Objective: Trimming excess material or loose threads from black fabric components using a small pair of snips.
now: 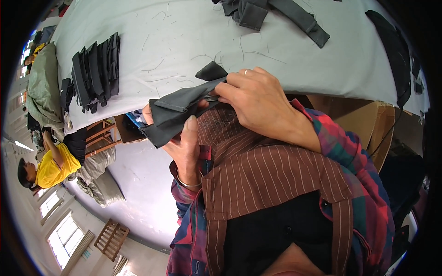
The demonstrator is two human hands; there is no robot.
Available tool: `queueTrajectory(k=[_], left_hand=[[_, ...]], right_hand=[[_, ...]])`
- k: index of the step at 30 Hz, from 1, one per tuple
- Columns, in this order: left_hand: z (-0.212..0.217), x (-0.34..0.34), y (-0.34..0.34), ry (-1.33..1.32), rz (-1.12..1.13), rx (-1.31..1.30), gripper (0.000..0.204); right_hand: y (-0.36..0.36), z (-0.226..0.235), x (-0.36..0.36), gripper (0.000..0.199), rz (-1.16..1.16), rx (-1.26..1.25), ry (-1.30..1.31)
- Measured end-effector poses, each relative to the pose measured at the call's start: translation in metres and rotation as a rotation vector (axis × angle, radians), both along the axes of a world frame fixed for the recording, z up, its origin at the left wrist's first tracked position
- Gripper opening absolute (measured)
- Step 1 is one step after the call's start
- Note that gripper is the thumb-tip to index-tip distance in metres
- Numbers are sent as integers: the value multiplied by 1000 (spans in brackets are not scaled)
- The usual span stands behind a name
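worktop (184, 32): pale grey cloth cover, its near edge curving just above the hands; bare middle strewn with loose threads.
stack of dark fabric pieces (94, 71): fanned out at the left edge.
grey straps (294, 18): at the far edge.
dark grey fabric piece (177, 110): held off the worktop, in front of its near edge.
left hand (184, 142): clasped on the piece's lower end, thumb on top.
right hand (255, 99): fingers pinching its upper end.

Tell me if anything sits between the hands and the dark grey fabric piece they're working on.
Nothing visible does. The left hand grips the folded dark grey fabric piece from below, and the right hand pinches its upper end with the fingers. Both touch it directly, just off the pale table edge.
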State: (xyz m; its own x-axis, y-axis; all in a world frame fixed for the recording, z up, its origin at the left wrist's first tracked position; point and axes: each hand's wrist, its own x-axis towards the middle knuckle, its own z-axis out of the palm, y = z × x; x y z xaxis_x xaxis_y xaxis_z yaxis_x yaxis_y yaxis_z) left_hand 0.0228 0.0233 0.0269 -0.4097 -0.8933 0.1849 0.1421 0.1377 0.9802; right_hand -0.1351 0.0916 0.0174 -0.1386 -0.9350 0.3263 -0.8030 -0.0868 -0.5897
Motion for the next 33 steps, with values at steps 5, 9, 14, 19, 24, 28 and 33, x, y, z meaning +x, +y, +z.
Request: queueTrajectory(k=[5,9,14,19,24,28,33], left_hand=[[1,-1,0,6,0,-19,42],[1,-2,0,-18,-5,-39,41],[6,-7,-3,158,-48,107,48],[5,1,-20,257,-95,377,35],[-9,-9,-39,244,-180,564,31],[-8,-22,-34,249,-164,646,32],[-10,-31,-25,170,-248,622,33]], right_hand=[[0,0,2,7,7,52,-21],[-1,-2,3,10,-10,13,-57],[1,-1,2,11,-20,31,-128],[5,4,-7,9,-48,-16,-292],[13,7,-21,18,-32,126,-518],[12,-2,-33,24,-75,64,-649],[-4,2,-34,17,-81,-111,-343]])
